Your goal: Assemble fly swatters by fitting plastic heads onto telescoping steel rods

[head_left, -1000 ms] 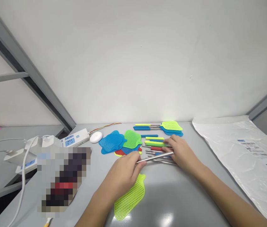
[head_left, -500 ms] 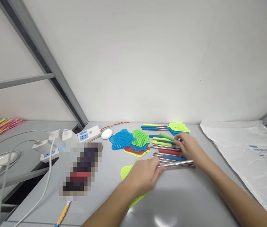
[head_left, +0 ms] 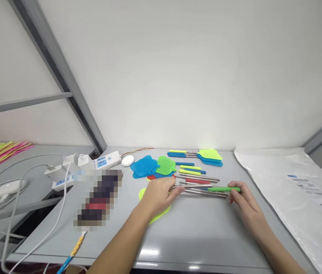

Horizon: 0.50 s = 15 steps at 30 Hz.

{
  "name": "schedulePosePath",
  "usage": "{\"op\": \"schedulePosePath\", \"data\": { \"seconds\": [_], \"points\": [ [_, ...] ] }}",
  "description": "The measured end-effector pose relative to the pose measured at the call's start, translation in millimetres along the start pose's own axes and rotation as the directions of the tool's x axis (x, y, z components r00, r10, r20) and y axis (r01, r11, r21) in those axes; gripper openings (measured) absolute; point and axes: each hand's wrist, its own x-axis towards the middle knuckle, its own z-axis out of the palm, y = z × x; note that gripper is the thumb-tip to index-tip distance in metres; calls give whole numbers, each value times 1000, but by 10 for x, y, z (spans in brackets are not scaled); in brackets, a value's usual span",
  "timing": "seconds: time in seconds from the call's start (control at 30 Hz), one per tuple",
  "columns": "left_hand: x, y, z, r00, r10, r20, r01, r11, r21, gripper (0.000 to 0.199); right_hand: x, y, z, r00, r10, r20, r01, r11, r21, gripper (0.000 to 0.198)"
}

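My left hand is closed on a thin metal rod. Under that hand lies a yellow mesh fly swatter head; whether it joins the rod is hidden. My right hand pinches the far end of a green handle, whose other end meets the rod's tip. Behind them are loose metal rods, a red handle, yellow handles and a blue handle. Blue swatter heads and a green swatter head are piled to the left.
Swatters with heads and handles joined lie along the wall. At right is a white plastic bag. On the left are a blurred-out phone-like object, a power strip, a white round device and cables.
My right hand has taken the green handle from among the loose handles and brought it right and nearer, in line with the rod. My left hand has shifted slightly left, still gripping the rod.
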Motion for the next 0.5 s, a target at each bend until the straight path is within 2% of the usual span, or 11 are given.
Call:
{"op": "schedulePosePath", "data": {
  "seconds": [0.1,0.17,0.3,0.5],
  "points": [
    [-9,5,-15,1000,-3,26,2,999,40,45,-58,68,-24,992,63,-106,-51,993,106,29],
    [-38,32,-12,999,14,44,-17,997,72,44,-107,115,-57,986,93,-139,-82,993,86,30],
    [-167,153,41,994,93,51,-101,978,183,38,-263,173,-131,995,101,-16,-101,995,13,32],
    [-438,317,125,984,175,30,-175,929,326,24,-410,117,-262,995,26,95,-14,991,-130,29]
  ]
}}
